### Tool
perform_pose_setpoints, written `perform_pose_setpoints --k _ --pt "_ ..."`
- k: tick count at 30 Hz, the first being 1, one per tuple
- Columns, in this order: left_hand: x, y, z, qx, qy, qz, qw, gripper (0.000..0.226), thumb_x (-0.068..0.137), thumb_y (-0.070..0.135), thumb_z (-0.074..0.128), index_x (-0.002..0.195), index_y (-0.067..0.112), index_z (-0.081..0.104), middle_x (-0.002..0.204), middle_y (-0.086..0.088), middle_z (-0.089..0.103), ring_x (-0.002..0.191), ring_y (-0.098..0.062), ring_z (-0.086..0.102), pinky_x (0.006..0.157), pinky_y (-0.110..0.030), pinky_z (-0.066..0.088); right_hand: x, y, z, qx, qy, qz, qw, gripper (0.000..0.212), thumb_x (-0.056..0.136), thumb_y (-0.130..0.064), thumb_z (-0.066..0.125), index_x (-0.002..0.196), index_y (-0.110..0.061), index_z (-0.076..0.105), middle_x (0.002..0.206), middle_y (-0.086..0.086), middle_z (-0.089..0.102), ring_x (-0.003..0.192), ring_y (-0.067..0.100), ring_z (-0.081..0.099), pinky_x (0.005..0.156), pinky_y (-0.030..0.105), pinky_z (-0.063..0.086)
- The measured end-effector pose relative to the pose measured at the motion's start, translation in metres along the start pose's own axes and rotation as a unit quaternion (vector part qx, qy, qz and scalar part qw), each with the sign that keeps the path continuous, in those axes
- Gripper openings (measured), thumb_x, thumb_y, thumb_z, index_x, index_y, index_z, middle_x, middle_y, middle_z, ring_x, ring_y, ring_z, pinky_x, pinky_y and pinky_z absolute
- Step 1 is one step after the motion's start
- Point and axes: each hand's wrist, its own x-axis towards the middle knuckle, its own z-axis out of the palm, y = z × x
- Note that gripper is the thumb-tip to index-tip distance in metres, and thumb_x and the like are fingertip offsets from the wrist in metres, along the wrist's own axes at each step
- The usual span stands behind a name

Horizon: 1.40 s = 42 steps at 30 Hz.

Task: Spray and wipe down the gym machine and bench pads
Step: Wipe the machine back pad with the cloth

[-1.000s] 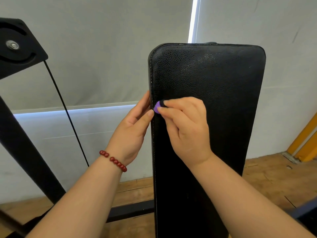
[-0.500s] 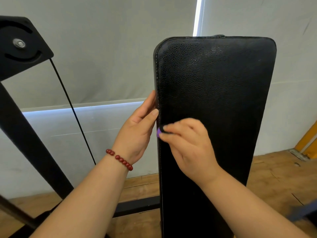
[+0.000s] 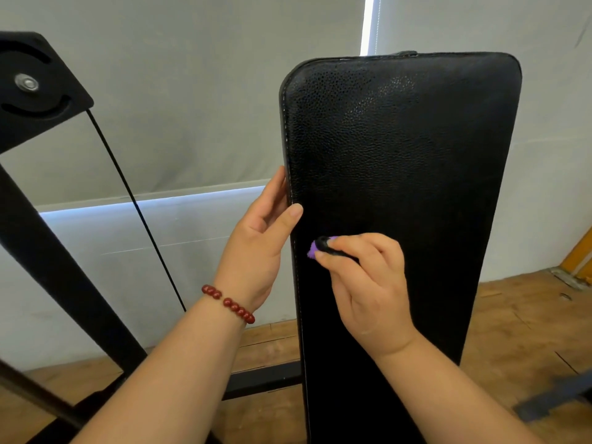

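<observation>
The right grip, clamped on a small purple wiper, has slid down the left seam of the bench pad in the last second, from level with the left thumb to just below it. The upper seam is probably done and the stroke is working downward. The left grip stays put, fingers straight along the pad's side edge and thumb on its face, steadying it without clasping. The pad stands upright, centre-right of the frame. Below the wiper the seam runs free to the bottom edge, and the broad face to the right is open. The cable at left is well apart.
</observation>
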Motion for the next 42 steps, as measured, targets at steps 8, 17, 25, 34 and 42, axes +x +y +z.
perform_pose_setpoints --k 8,17,25,34,42 --pt "-0.011 -0.003 0.013 -0.028 0.032 0.001 0.999 0.061 0.092 0.01 0.056 0.149 0.015 0.035 0.147 0.001 0.049 0.136 -0.014 0.044 0.117 -0.042 0.031 0.045 0.011 -0.007 0.006 0.082 0.0 0.997 0.023 0.1 -0.014 0.057 0.092 -0.006 0.077 0.101 0.009 0.07 0.088 0.029 0.056 0.088 0.028 0.039" --pt "-0.012 -0.003 0.015 -0.02 0.039 0.002 0.999 0.061 0.09 0.009 0.052 0.148 0.013 0.036 0.148 -0.001 0.048 0.137 -0.016 0.043 0.118 -0.044 0.029 0.024 0.014 -0.018 0.011 0.06 0.045 0.997 0.017 0.095 -0.006 0.06 0.106 -0.005 0.073 0.104 0.009 0.067 0.093 0.028 0.057 0.095 0.022 0.034" --pt "-0.012 -0.003 0.015 -0.007 0.036 0.006 0.999 0.059 0.092 0.01 0.051 0.149 0.016 0.037 0.148 0.002 0.048 0.138 -0.014 0.042 0.118 -0.044 0.028 -0.02 0.013 -0.006 -0.029 0.019 0.019 0.999 0.03 0.106 -0.024 0.045 0.123 -0.009 0.064 0.122 0.008 0.064 0.116 0.024 0.055 0.096 0.041 0.049" --pt "-0.023 -0.01 0.011 0.023 0.021 -0.006 1.0 0.055 0.1 0.0 0.043 0.151 0.016 0.031 0.149 0.004 0.046 0.137 -0.008 0.042 0.117 -0.035 0.03 0.053 0.015 -0.008 0.006 0.114 0.004 0.993 0.018 0.094 -0.002 0.062 0.108 -0.001 0.073 0.1 0.011 0.069 0.098 0.022 0.058 0.097 0.026 0.039" --pt "-0.024 -0.01 0.005 -0.015 0.001 -0.031 0.999 0.059 0.094 0.007 0.049 0.15 0.016 0.033 0.148 0.001 0.047 0.137 -0.01 0.042 0.118 -0.034 0.029 0.003 -0.002 -0.009 0.04 0.013 0.026 0.999 0.019 0.095 -0.008 0.064 0.111 -0.005 0.073 0.108 0.009 0.069 0.1 0.03 0.062 0.097 0.029 0.043"
